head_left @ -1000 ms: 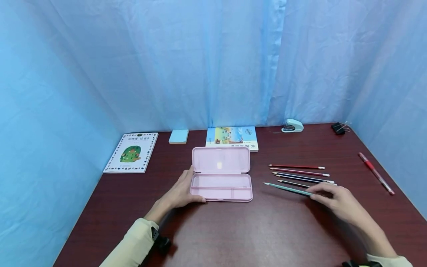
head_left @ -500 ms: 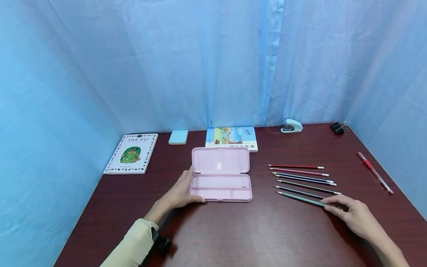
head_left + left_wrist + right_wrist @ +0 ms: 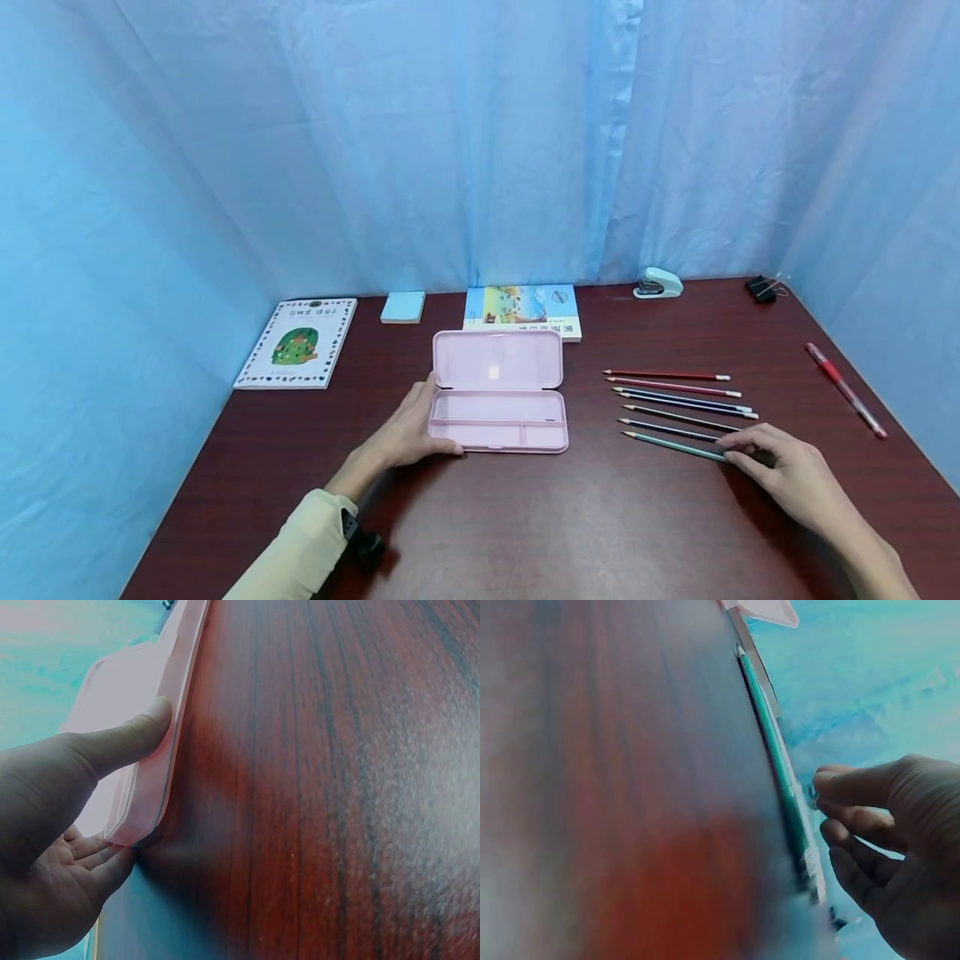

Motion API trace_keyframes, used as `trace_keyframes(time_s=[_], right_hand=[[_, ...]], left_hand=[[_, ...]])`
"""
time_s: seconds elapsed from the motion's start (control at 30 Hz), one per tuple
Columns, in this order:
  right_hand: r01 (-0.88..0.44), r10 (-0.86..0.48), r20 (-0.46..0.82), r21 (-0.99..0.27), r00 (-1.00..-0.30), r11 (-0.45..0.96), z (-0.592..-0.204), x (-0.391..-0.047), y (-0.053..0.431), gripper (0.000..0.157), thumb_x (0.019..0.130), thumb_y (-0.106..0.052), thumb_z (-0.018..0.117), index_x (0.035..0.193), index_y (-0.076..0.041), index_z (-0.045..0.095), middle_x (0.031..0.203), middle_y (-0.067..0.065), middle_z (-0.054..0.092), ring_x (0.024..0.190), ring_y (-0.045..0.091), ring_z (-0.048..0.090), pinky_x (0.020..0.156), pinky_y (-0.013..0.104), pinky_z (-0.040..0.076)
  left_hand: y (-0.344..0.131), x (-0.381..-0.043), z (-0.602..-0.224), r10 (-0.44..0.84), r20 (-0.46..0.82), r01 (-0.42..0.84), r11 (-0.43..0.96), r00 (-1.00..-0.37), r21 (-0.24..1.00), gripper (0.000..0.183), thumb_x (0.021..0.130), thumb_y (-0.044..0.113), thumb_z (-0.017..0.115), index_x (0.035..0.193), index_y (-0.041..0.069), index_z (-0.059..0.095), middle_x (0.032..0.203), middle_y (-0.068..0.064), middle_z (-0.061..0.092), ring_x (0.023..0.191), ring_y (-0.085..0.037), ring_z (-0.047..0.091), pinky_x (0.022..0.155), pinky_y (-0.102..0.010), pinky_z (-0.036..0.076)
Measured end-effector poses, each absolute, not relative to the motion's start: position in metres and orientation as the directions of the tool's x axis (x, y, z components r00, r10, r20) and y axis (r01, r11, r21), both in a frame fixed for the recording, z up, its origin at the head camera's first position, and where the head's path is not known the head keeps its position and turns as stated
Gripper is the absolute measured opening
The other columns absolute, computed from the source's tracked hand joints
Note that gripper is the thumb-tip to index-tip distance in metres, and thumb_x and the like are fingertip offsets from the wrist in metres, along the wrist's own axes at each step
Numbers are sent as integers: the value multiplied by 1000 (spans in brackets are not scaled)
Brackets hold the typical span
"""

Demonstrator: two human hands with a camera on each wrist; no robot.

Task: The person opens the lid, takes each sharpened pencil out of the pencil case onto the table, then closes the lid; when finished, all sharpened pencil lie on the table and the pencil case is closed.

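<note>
My left hand (image 3: 405, 429) grips the left end of an open pink pencil case (image 3: 497, 450), thumb along its front edge and fingers at its side. The left wrist view shows the thumb (image 3: 142, 731) on the case wall. My right hand (image 3: 787, 475) is at the eraser ends of the two nearest pencils, a green pencil (image 3: 671, 445) and a dark pencil (image 3: 667, 429). Seen from the right wrist, the green pencil (image 3: 776, 761) lies on the table, with the loosely curled fingers (image 3: 855, 787) apart from it on its far side.
Several more pencils (image 3: 667, 374) lie side by side right of the case. A red pen (image 3: 847, 390) lies at the right edge. Along the back are a white book (image 3: 300, 333), a blue notepad (image 3: 402, 307), another book (image 3: 521, 307), a stapler (image 3: 658, 283) and a binder clip (image 3: 763, 288).
My right hand has brought the green pencil down nearer and to the right, laid it as the nearest of the row, and let go. My left hand stays on the case.
</note>
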State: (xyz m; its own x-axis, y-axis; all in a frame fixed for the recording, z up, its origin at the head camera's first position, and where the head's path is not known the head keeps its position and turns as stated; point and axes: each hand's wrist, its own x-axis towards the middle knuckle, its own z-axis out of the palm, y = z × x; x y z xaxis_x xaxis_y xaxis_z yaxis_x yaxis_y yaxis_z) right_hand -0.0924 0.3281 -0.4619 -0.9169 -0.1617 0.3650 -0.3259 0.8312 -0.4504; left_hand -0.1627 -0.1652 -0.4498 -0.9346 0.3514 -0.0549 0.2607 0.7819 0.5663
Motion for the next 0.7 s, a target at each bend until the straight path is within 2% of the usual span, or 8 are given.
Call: trace_keyframes(time_s=[0.17,0.37,0.5,0.7], right_hand=[[-408,-240,395,-425,-887,808,-447,-106,299,20,77,-11,73,91,-24,69,90,-12,61,79,-1,51,68,15,37],[-519,-381,369,-426,-848,741,-439,-132,245,21,79,-9,71,97,-20,69,95,-10,61,81,7,56,70,30,44],[-544,-461,291,-505,-838,671,-438,-146,205,20,83,-13,68,102,-17,68,100,-5,62,88,12,57,75,37,47],[-554,-569,199,-612,-798,565,-441,-159,153,27,88,-17,63,114,-10,62,105,3,61,93,17,58,79,37,48]], left_hand=[[-166,-163,-450,358,-52,268,780,-932,566,124,62,47,82,147,0,4,138,-18,32,121,-24,36,101,-39,31],[-165,-163,-450,355,-57,264,784,-933,562,124,62,47,82,147,2,4,139,-17,31,121,-24,36,102,-39,31],[-165,-163,-451,350,-58,259,786,-935,561,124,62,47,82,147,1,4,139,-16,31,122,-24,36,102,-39,30],[-165,-163,-450,351,-59,259,785,-935,563,124,62,46,82,148,3,3,139,-16,31,122,-24,35,103,-38,30]])
